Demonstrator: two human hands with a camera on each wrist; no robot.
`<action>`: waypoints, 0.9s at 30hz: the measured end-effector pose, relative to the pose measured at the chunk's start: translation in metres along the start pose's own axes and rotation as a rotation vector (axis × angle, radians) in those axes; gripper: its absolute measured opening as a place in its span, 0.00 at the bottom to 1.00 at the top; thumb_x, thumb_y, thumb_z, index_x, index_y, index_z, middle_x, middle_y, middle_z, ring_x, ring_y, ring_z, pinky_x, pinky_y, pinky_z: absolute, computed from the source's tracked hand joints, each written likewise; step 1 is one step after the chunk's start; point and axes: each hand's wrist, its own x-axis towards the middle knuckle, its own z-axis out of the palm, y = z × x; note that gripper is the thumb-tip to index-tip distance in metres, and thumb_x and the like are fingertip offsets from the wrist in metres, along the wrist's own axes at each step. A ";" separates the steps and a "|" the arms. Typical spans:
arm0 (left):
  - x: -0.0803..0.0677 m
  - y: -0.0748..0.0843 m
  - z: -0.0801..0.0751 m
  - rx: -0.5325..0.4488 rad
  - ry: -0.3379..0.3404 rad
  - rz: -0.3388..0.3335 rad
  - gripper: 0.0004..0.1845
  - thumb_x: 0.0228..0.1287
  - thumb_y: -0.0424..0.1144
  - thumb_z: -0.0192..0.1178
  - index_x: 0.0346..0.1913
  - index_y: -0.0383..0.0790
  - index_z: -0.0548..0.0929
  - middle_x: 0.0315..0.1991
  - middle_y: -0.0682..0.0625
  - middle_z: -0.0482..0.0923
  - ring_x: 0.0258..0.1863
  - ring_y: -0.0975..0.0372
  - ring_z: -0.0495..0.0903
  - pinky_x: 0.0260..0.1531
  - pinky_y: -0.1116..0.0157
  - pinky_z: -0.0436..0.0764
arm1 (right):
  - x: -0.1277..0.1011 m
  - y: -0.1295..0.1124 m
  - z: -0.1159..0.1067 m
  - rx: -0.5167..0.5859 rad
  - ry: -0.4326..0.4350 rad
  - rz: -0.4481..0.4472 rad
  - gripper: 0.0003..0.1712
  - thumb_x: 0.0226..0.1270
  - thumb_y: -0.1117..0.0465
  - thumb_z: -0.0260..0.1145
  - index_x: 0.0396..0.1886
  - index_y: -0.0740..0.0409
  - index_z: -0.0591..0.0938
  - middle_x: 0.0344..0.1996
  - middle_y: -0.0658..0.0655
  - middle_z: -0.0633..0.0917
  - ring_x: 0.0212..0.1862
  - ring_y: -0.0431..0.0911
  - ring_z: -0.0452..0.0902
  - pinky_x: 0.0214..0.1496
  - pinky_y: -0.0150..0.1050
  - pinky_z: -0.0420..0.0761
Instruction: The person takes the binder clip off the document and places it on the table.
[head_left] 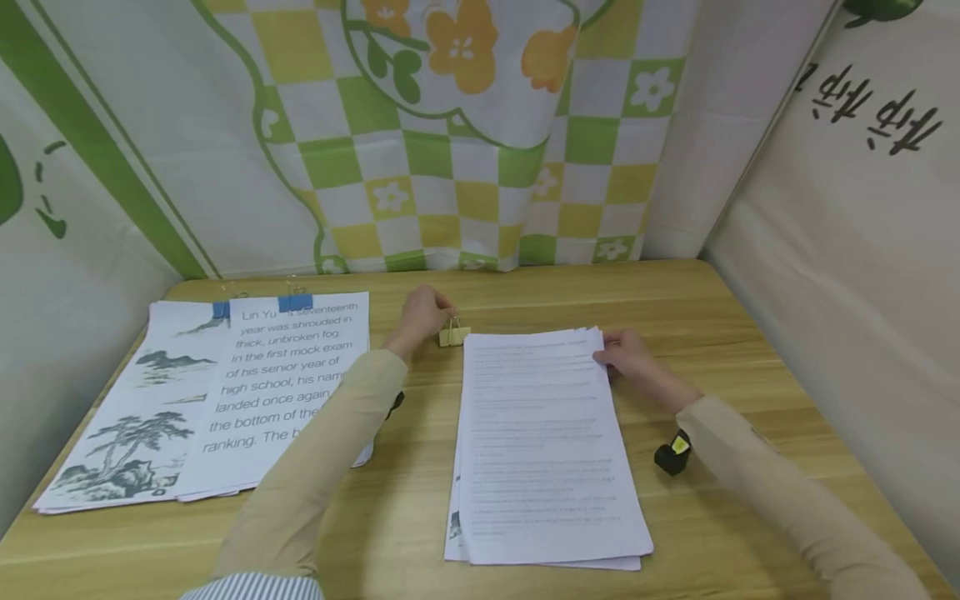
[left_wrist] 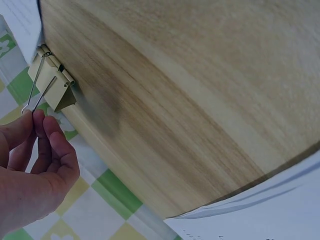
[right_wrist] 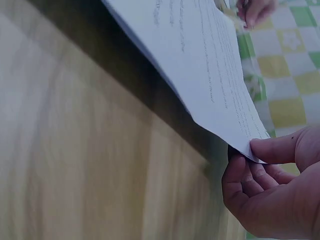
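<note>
My left hand [head_left: 426, 317] pinches the wire handles of a yellowish binder clip [head_left: 454, 335] beside the top left corner of a stack of printed sheets [head_left: 540, 450]. In the left wrist view, the thumb and fingertips [left_wrist: 20, 125] hold both handles, and the clip body [left_wrist: 52, 82] has its spine turned away from the hand. My right hand [head_left: 628, 357] grips the top right corner of the stack, thumb on top and curled fingers beneath, as the right wrist view shows at the paper's corner [right_wrist: 235, 135]. The sheets' right edge casts a shadow on the table there.
Two sets of sheets lie at the left: one with ink landscape pictures [head_left: 135, 433], one with large English text [head_left: 277, 383]. Blue binder clips [head_left: 296, 302] hold their top edges. The wooden table [head_left: 720, 333] meets a checkered cloth [head_left: 465, 192] at the back.
</note>
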 end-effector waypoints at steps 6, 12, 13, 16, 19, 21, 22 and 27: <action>0.001 0.000 0.001 -0.006 0.000 -0.005 0.11 0.65 0.36 0.59 0.44 0.32 0.84 0.45 0.39 0.83 0.46 0.50 0.81 0.50 0.56 0.79 | 0.011 0.015 -0.036 -0.103 0.083 0.023 0.25 0.68 0.67 0.52 0.62 0.77 0.66 0.53 0.72 0.76 0.44 0.47 0.74 0.40 0.29 0.74; 0.002 0.000 0.002 0.011 0.000 0.009 0.12 0.65 0.37 0.59 0.45 0.32 0.84 0.44 0.39 0.84 0.44 0.51 0.82 0.48 0.57 0.80 | 0.018 0.026 -0.065 -0.203 0.174 0.020 0.24 0.67 0.68 0.53 0.59 0.79 0.67 0.52 0.73 0.74 0.47 0.53 0.71 0.42 0.33 0.72; 0.002 0.000 0.002 0.012 -0.001 0.009 0.12 0.65 0.37 0.59 0.45 0.32 0.84 0.44 0.39 0.84 0.44 0.51 0.82 0.48 0.57 0.80 | 0.020 0.027 -0.069 -0.210 0.190 0.021 0.24 0.67 0.68 0.54 0.59 0.79 0.67 0.52 0.73 0.74 0.48 0.54 0.71 0.43 0.34 0.71; 0.002 -0.001 0.001 0.015 -0.002 0.009 0.12 0.65 0.37 0.59 0.45 0.32 0.84 0.45 0.39 0.84 0.45 0.50 0.81 0.49 0.57 0.80 | 0.024 0.031 -0.079 -0.229 0.240 0.017 0.23 0.66 0.68 0.54 0.57 0.79 0.68 0.52 0.74 0.73 0.47 0.55 0.70 0.42 0.34 0.70; 0.002 -0.001 0.001 0.022 0.000 0.010 0.12 0.65 0.36 0.59 0.45 0.32 0.84 0.45 0.39 0.84 0.46 0.50 0.81 0.50 0.57 0.79 | 0.028 0.034 -0.086 -0.243 0.283 -0.001 0.23 0.65 0.68 0.55 0.56 0.79 0.69 0.50 0.74 0.74 0.46 0.56 0.71 0.40 0.33 0.70; 0.002 -0.001 0.001 0.027 0.006 0.008 0.12 0.65 0.37 0.59 0.44 0.32 0.84 0.45 0.39 0.84 0.46 0.50 0.81 0.50 0.57 0.79 | 0.030 0.036 -0.090 -0.260 0.312 -0.016 0.23 0.64 0.68 0.56 0.55 0.80 0.69 0.49 0.74 0.75 0.45 0.56 0.72 0.39 0.32 0.69; 0.002 0.000 0.001 0.024 0.006 0.006 0.12 0.65 0.37 0.59 0.44 0.31 0.84 0.45 0.39 0.84 0.45 0.50 0.81 0.50 0.57 0.79 | 0.031 0.037 -0.092 -0.270 0.330 -0.024 0.22 0.63 0.69 0.57 0.54 0.80 0.70 0.48 0.75 0.75 0.44 0.56 0.72 0.38 0.32 0.70; 0.001 0.001 0.003 0.004 0.009 -0.010 0.11 0.65 0.36 0.59 0.44 0.31 0.84 0.45 0.39 0.84 0.45 0.50 0.82 0.49 0.57 0.80 | 0.035 0.040 -0.097 -0.329 0.392 0.005 0.21 0.61 0.69 0.57 0.52 0.80 0.72 0.47 0.75 0.76 0.44 0.58 0.73 0.39 0.36 0.72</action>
